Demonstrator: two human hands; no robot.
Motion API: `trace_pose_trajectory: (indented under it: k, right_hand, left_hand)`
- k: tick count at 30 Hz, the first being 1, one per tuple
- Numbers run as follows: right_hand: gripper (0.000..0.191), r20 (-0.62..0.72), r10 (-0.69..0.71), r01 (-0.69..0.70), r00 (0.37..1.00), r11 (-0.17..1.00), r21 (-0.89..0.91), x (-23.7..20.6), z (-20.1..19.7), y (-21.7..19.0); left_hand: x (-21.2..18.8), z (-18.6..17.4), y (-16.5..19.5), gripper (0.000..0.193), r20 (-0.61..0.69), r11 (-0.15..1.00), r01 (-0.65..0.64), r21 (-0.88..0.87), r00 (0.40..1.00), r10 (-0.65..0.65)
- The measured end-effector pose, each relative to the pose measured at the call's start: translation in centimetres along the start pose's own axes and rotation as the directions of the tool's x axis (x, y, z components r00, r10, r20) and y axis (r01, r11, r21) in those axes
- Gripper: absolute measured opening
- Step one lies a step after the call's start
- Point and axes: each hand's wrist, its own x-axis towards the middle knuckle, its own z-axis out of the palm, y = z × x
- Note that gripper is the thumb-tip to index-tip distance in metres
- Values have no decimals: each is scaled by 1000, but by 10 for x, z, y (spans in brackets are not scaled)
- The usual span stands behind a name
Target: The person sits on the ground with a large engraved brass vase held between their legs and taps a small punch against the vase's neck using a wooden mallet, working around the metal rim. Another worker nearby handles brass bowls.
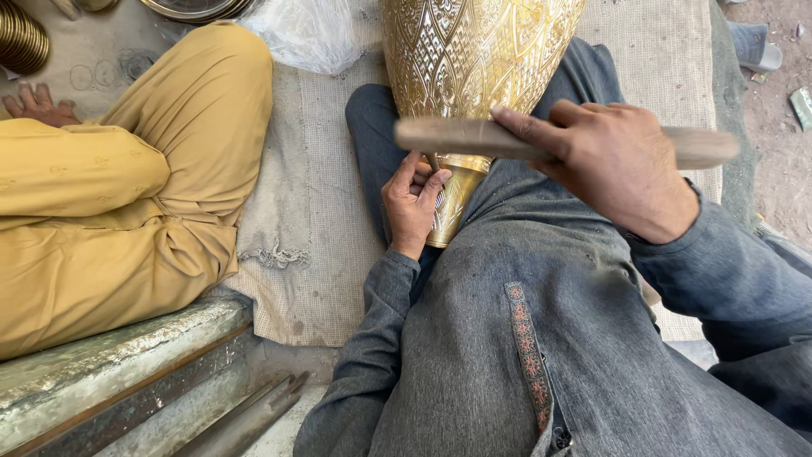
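Here, head view: engraved brass vase (474, 59) lies across the lap. Left hand (412, 206), fingers pinched on a thin chisel (432, 162) at the vase's neck. Right hand (613, 165), fingers wrapped round a wooden mallet (474, 138). Judgement: keep chisel steady, strike squarely and lightly.

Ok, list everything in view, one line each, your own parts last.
brass vase: one, gold, engraved, lying across the lap
wooden mallet: one, brown, above the vase's narrow end
small punch: one, dark, set against the vase
burlap mat: one, beige, on the ground
plastic bag: one, clear, top centre
brass rings: a stack, gold, top left
seated person: one, mustard clothes, left
stone step: one, grey, lower left
left hand: holding the punch
right hand: gripping the mallet
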Motion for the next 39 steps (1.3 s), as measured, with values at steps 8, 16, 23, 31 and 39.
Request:
trace_pose_trajectory:
  k: [8,16,23,31,39]
  right_hand:
    - [68,-99,22,9,995,955,296,2,-14,-7]
    - [67,-69,80,-50,994,933,355,-13,4,3]
    - [71,-94,110,-53,989,881,470,-19,0,0]
    - [73,-108,139,-56,984,830,555,-28,0,-5]
    - [81,36,214,-217,976,960,179,-27,20,5]
  left_hand:
    - [1,-2,3,52,43,999,50,4,998,-50]
    - [3,-4,5,51,87,996,80,49,993,-84]
    - [3,-4,5,49,101,996,66,62,992,-72]
    - [3,-8,7,47,164,995,21,93,986,-36]
    - [0,-1,-1,48,18,1000,1,7,1000,-1]
